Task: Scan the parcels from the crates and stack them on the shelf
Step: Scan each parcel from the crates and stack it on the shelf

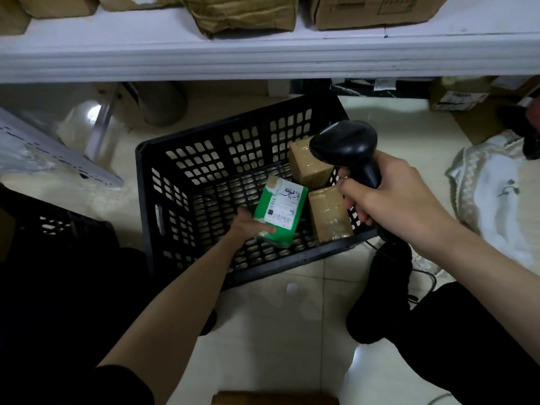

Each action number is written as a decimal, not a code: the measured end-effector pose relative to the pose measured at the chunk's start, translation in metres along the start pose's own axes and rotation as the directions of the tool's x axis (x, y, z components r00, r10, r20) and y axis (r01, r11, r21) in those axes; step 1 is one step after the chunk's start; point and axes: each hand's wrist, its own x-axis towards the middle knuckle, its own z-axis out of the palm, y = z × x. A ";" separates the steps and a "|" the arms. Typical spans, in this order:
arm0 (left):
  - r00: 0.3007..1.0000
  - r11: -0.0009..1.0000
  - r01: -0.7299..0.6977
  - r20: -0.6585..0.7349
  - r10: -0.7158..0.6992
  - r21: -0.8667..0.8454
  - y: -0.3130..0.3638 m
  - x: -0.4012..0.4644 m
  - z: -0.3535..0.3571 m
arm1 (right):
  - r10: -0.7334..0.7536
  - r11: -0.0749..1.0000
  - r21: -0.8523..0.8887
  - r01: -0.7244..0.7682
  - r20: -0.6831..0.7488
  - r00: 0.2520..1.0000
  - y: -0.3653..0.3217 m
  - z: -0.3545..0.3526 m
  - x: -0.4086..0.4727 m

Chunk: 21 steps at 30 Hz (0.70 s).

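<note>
A black plastic crate stands on the tiled floor below a white shelf. Inside the crate my left hand grips the lower end of a green parcel with a white label facing up. Two brown taped parcels lie beside it, one at the back right and one at the front right. My right hand holds a black barcode scanner by its handle above the crate's right wall, head pointing toward the crate.
Several brown cardboard parcels sit on the shelf. A second black crate is at the left. A cardboard box and a pale cloth lie at the right. Another brown parcel shows at the bottom edge.
</note>
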 end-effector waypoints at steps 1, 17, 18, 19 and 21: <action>1.000 1.000 -0.002 0.024 0.003 -0.027 0.003 -0.003 0.003 | 0.004 1.000 0.008 -0.004 0.000 1.000 0.000 0.000 0.000; 0.934 0.989 0.074 0.358 -0.025 -0.125 0.012 -0.041 -0.017 | -0.054 0.998 0.027 0.055 -0.006 0.999 -0.013 0.002 0.000; 0.945 0.994 0.041 0.328 -0.007 -0.097 0.015 -0.048 -0.028 | -0.067 0.997 0.040 0.067 -0.014 0.998 -0.018 0.002 0.000; 0.950 0.996 0.019 0.313 0.007 -0.082 0.020 -0.060 -0.041 | -0.081 0.995 0.054 0.082 -0.021 0.996 -0.025 0.003 -0.002; 0.962 0.996 -0.027 0.268 0.048 -0.083 0.031 -0.087 -0.072 | -0.116 0.990 0.074 0.118 -0.023 0.993 -0.041 0.003 -0.006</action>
